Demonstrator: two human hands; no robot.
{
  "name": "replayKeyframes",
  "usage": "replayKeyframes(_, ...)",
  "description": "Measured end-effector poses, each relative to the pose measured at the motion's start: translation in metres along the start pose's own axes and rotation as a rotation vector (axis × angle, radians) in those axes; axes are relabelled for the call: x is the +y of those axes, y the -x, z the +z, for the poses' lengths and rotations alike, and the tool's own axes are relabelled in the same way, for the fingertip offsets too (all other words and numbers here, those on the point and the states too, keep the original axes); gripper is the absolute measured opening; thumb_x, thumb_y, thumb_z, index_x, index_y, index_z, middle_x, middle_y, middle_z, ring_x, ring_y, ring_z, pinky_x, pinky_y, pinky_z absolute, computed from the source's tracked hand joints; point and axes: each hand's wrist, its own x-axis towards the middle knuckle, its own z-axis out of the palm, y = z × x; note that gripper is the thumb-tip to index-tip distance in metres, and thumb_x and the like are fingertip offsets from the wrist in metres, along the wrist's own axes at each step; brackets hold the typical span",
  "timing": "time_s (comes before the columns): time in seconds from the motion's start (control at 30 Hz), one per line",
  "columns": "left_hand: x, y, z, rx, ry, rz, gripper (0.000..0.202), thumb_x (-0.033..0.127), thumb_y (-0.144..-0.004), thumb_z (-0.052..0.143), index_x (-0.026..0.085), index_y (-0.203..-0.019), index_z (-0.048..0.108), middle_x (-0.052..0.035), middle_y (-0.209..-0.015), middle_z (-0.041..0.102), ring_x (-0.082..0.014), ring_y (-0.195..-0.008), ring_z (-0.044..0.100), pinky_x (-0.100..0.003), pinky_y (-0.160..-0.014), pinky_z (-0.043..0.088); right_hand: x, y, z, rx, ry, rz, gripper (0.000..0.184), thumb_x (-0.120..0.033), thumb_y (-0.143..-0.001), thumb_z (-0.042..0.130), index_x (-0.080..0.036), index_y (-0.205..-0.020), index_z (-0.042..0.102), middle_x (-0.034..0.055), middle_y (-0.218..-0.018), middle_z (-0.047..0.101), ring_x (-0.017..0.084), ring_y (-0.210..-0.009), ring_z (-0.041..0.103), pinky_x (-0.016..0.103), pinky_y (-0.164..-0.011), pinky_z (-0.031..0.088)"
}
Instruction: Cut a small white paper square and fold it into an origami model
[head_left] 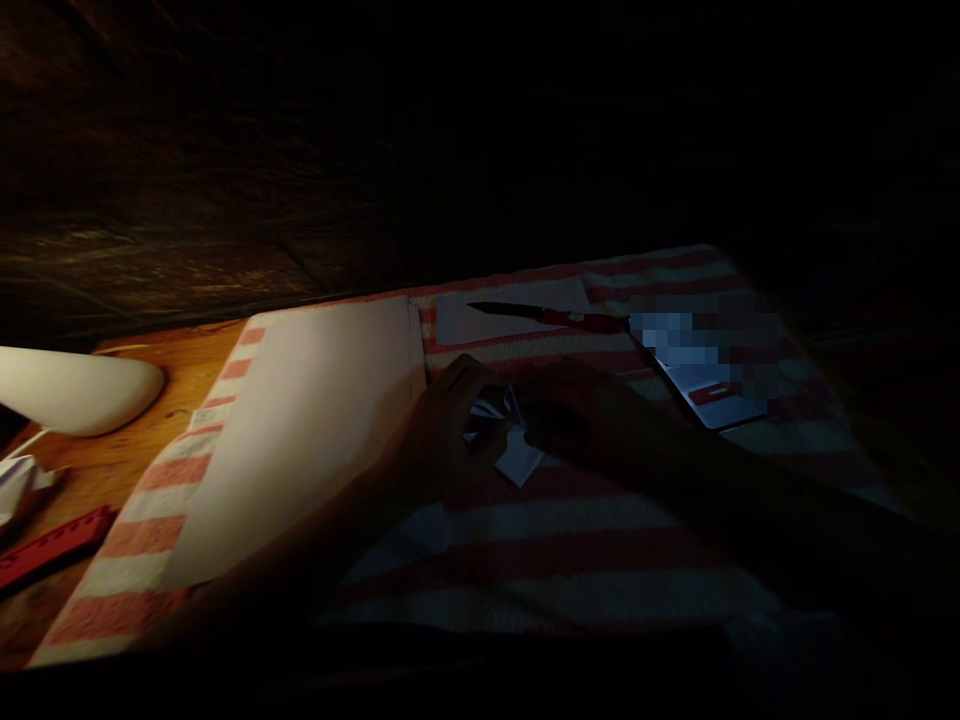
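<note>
Both of my hands meet over a striped cloth, around a small folded piece of white paper point(519, 458). My left hand point(450, 430) is closed on the paper's left side, with thumb and fingers curled about its folds. From the other side my right hand point(566, 410) pinches the same paper; its fingers are mostly lost in shadow. One flap points down below the hands. Large white sheets point(300, 420) lie flat to the left of my hands. Beyond them a knife point(540, 314) with a dark blade and red handle rests partly on a smaller white paper point(457, 325).
The red-and-white striped cloth point(600, 545) covers much of the wooden table point(187, 350). A lit phone or tablet point(727, 408) lies at the right. On the left are a white lamp-like object point(82, 390), crumpled paper point(19, 485) and a red strip-shaped object point(56, 545). A dark wall stands behind.
</note>
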Motion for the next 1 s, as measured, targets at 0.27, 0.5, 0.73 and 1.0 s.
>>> replayKeyframes(0.27,0.003,-0.002,-0.001,0.029,-0.008,-0.030,0.009,0.013,-0.081,0.054,0.016,-0.089,0.055,-0.0046,-0.087,0.057,-0.0189,-0.079,0.056,-0.032,-0.067,0.044,0.001,-0.001,0.001,-0.015,0.040,-0.038,0.018,-0.016,-0.086,0.072,-0.013,-0.103,0.068,0.0135,-0.116,0.071,0.026,-0.108,0.063,0.042,-0.094,0.051)
replayKeyframes(0.5,0.004,-0.006,-0.001,0.090,-0.048,-0.012,0.007,0.013,-0.084,0.054,0.014,-0.084,0.061,-0.0029,-0.078,0.060,-0.0163,-0.069,0.058,-0.028,-0.060,0.042,0.000,-0.002,-0.003,-0.045,0.035,-0.060,0.018,-0.018,-0.088,0.071,-0.013,-0.106,0.069,0.0128,-0.119,0.071,0.026,-0.108,0.063,0.042,-0.096,0.050)
replayKeyframes(0.73,-0.007,-0.003,-0.004,0.011,-0.200,0.174,0.012,0.016,-0.097,0.053,0.015,-0.102,0.064,-0.0050,-0.091,0.066,-0.0181,-0.086,0.063,-0.029,-0.075,0.051,0.004,-0.001,0.000,-0.028,0.065,-0.056,0.032,-0.021,-0.091,0.068,-0.011,-0.121,0.067,0.0150,-0.127,0.069,0.028,-0.114,0.062,0.043,-0.099,0.049)
replayKeyframes(1.0,-0.005,-0.001,-0.007,0.017,-0.033,0.037,0.021,0.011,-0.084,0.064,0.015,-0.104,0.065,-0.0038,-0.094,0.069,-0.0164,-0.084,0.066,-0.028,-0.073,0.052,0.005,-0.002,0.001,-0.020,0.032,-0.092,0.020,-0.021,-0.092,0.068,-0.014,-0.109,0.074,0.0134,-0.129,0.069,0.027,-0.117,0.062,0.042,-0.100,0.049)
